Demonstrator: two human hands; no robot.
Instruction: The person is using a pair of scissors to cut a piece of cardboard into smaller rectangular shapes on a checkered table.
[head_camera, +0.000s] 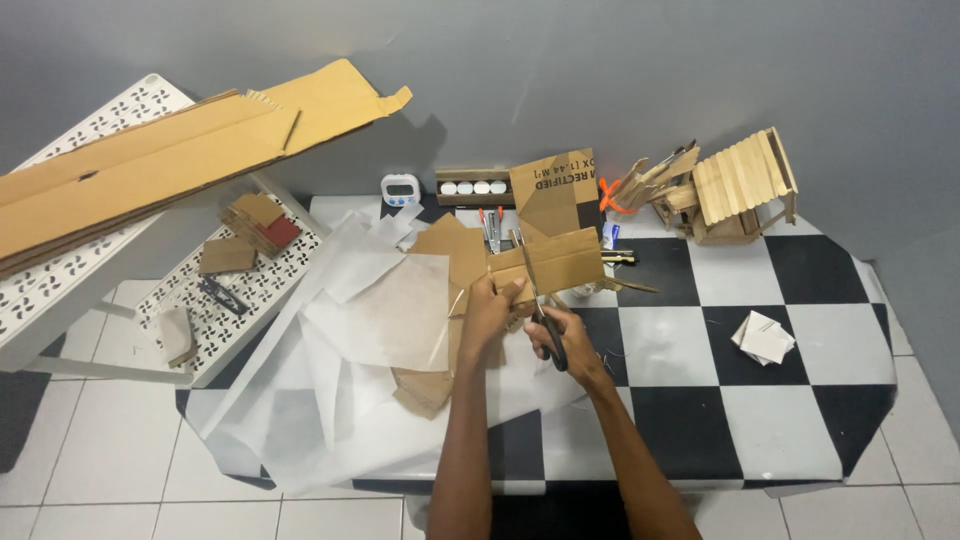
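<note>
Mid-cut: the left hand gripped the cardboard; the right hand clasped scissors, needing steady feed.

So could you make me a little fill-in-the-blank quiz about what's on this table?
1. The right hand works a pair of ____ with black handles.
2. The left hand holds a piece of brown ____.
3. The table is checkered black and ____.
4. The little house of wooden sticks stands at the table's far ____ corner.

Missing words: scissors; cardboard; white; right
</note>
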